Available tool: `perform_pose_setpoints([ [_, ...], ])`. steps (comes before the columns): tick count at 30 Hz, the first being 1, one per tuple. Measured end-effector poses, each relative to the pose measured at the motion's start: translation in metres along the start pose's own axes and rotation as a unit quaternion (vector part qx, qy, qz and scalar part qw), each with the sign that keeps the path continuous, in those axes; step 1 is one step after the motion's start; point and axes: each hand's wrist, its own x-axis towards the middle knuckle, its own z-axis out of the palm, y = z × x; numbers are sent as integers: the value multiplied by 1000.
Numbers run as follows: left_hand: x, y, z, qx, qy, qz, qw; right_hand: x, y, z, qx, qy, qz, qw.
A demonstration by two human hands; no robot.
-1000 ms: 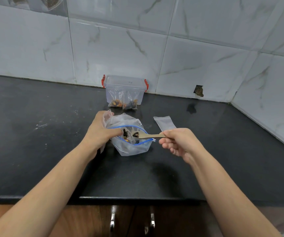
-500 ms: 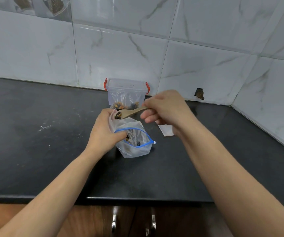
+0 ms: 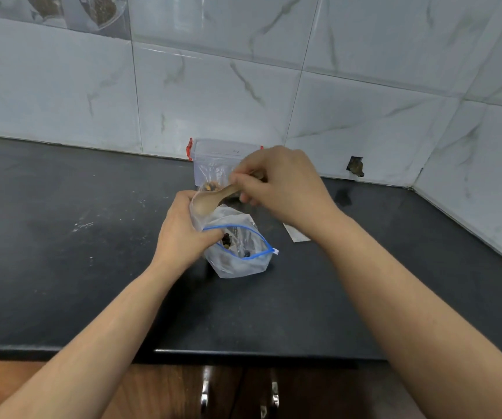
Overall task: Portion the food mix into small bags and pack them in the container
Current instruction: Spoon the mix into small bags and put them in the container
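Note:
A clear zip bag with a blue seal [image 3: 240,252] stands open on the black counter, with dark and orange food mix inside. My left hand [image 3: 183,231] grips its rim together with a small clear bag [image 3: 198,211] held upright behind it. My right hand [image 3: 280,182] holds a wooden spoon [image 3: 213,201] whose bowl is tipped into the small bag's mouth. Behind them, against the wall, stands a clear container with red clips [image 3: 213,158] holding filled small bags, partly hidden by my right hand.
An empty small bag [image 3: 295,235] lies flat on the counter under my right wrist. The counter [image 3: 62,237] ends at a tiled wall behind and a corner wall on the right. There is a hole in the tile [image 3: 355,166]. Cabinet handles [image 3: 204,397] sit below the front edge.
My right hand lifted the loaded spoon out of the big zip bag, carried it up and left, and tipped it into the small bag in my left hand.

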Motion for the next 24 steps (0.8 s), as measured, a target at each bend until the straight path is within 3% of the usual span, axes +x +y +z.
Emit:
perform_pose_setpoints([
  [4,3,-5,-2,-31,8,-19,999,-7,33,-14,240,10,178,954],
  [8,4,-9,-2,-62,13,-42,997,-24,63,-11,249,-2,298,921],
  [11,4,-8,-2,-88,6,-64,994,-36,66,11,201,18,275,940],
  [14,2,-6,0,-113,-30,-109,987,-41,59,42,3,38,168,985],
  [16,1,-5,1,-140,-51,-139,979,-42,57,60,-88,33,113,989],
  [24,3,-7,5,-188,-87,-150,967,-34,56,75,-140,-6,132,981],
])
